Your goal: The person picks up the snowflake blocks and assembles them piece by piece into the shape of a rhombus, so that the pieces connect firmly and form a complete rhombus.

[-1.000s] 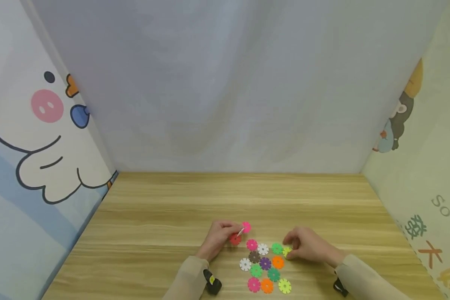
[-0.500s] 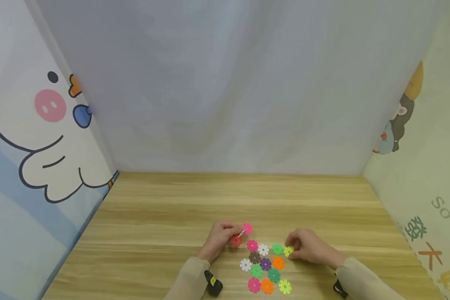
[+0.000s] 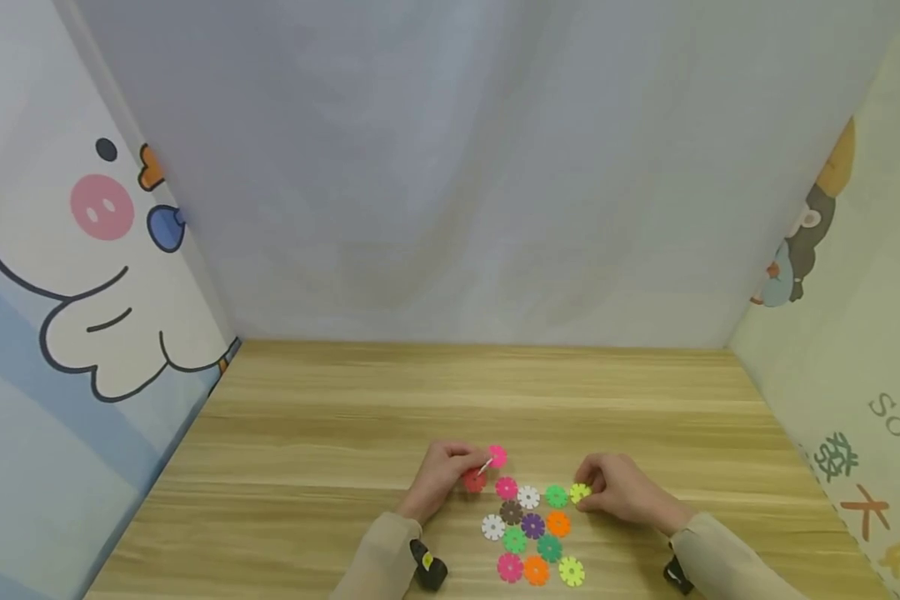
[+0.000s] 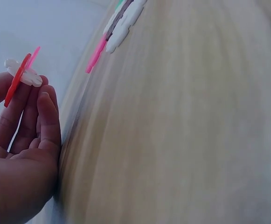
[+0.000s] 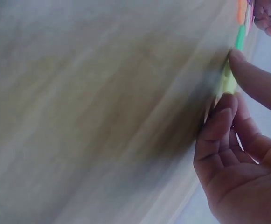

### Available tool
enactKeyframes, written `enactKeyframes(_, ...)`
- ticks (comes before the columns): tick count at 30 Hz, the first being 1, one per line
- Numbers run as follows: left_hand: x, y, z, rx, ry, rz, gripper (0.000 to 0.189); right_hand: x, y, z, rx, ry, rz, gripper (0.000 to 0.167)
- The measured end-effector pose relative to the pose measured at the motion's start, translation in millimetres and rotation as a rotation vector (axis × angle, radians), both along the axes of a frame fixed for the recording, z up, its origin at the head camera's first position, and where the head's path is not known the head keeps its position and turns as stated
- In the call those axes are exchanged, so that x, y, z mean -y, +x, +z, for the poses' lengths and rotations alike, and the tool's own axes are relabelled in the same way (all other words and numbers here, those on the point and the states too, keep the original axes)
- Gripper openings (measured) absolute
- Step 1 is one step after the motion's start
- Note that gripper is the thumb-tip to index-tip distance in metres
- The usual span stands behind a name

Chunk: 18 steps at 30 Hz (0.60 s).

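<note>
Pinching the joined red, white and pink discs (image 4: 19,73), the left hand (image 3: 440,478) should avoid twisting them; rightward, well short of the far edge of the desk (image 3: 330,400), the right hand (image 3: 619,492) pinches a yellow disc (image 3: 579,492), best handled squarely by its rim.

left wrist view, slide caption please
Left hand holding a red disc, white disc and pink disc joined together, with more discs on the table.

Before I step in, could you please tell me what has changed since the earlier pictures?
The right hand has moved its pinched yellow disc slightly forward and rightward. The left hand still holds the joined red disc, white disc and pink disc; the remaining discs stay put.
</note>
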State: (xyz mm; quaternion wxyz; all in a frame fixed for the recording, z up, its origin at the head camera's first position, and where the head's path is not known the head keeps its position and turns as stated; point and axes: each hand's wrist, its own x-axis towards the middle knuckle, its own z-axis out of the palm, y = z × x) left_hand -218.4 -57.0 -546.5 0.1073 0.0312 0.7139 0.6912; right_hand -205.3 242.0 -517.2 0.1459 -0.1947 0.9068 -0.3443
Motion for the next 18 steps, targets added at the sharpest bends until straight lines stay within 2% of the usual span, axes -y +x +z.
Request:
enactKeyframes(5,0.5,-0.3,-2.2,0.005,0.0,-0.006,0.019,-0.1,-2.1,0.0,0.008,-0.007,0.0,0.028)
enactKeyframes(10,1.0,-0.5,-3.7,-0.006,0.004,-0.002,0.019,1.0,-7.0,-0.3,-0.02,0.001,0.032,0.027)
enactKeyframes(18,1.1,0.1,-3.5,-0.012,0.011,-0.007,0.02,3.6,-12.8,0.9,-0.055,-0.018,0.03,0.018)
